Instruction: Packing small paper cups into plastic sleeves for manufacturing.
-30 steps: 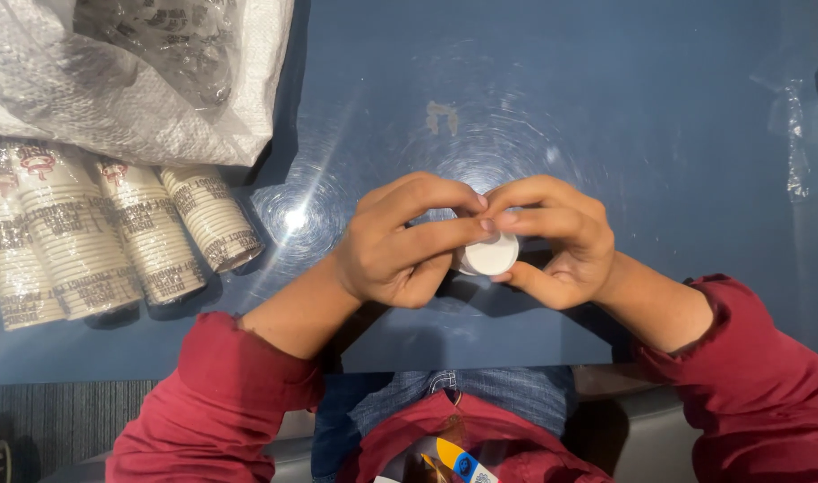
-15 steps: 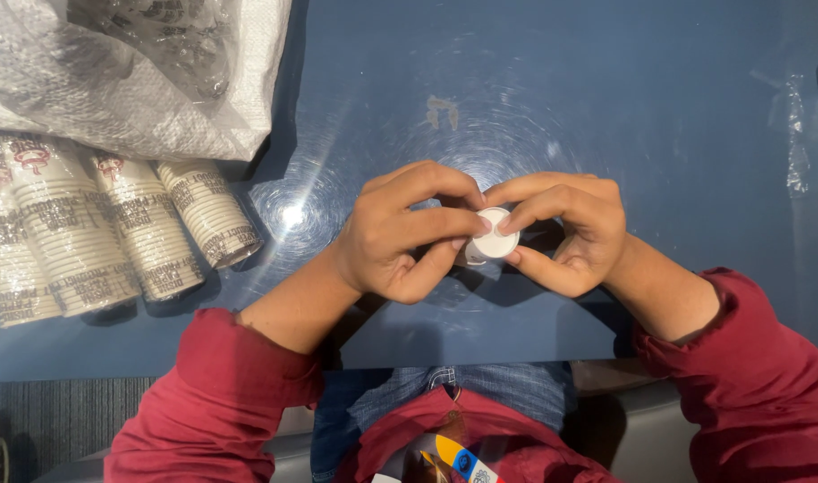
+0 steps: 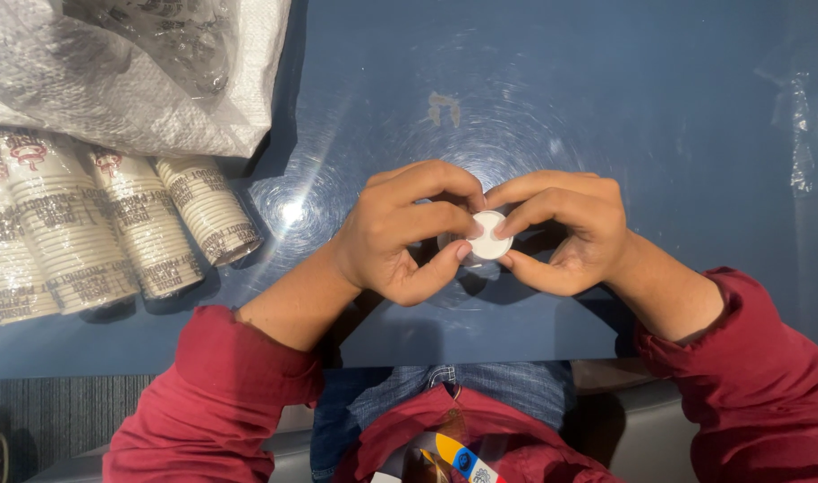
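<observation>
White and round, the small paper cup [image 3: 489, 238] sits pinched between your two hands just above the blue table [image 3: 606, 80], its flat base turned up toward the camera. Your left hand [image 3: 400, 234] closes on it from one side, thumb under and index finger curled over the top edge, and your right hand [image 3: 565, 234] closes on it from the other side in the same way, so both grips are shut on the one cup. Compared with a second ago, the cup has shifted: then it lay lower and tucked partly behind your left fingers, and half a second ago it had come up between the fingertips; now more of its round face shows and your fingertips meet over its top rim. Your hands themselves have stayed in nearly the same place over the table, so the change reads as a turning or working of the cup in the fingers and not a carry. Whether it is one cup or two stuck together cannot be told from this view, since your fingers cover its sides. To your left, well apart from the hands, four stacks of printed paper cups [image 3: 105, 233] lie on their sides, touching one another, with a crumpled white woven bag [image 3: 158, 107] just beyond them. A strip of clear plastic wrap [image 3: 800, 134] lies near the far right edge.
</observation>
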